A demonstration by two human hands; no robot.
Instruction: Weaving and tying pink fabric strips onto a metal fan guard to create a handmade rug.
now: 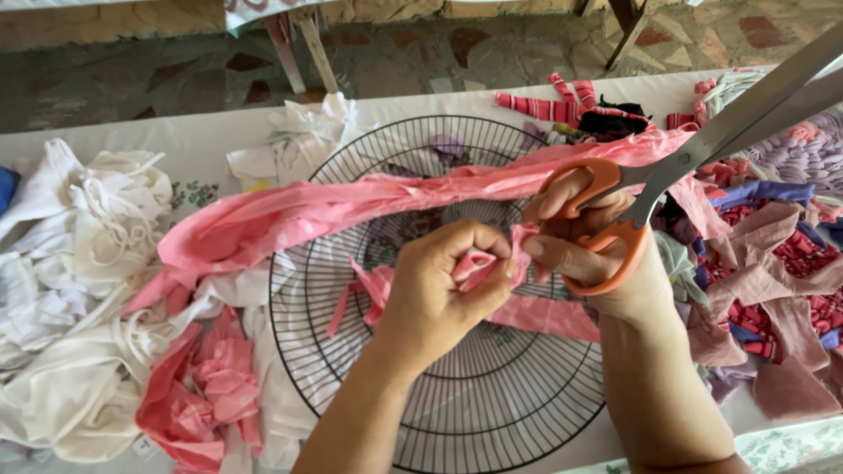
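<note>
Pink cloth [474, 268] pinched between both hands [439, 294].

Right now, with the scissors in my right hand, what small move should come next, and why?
Probably swing the scissors down to the pink cloth strip: the blades point away over the table, while the left hand pinches a folded end and the right hand steadies it.
</note>
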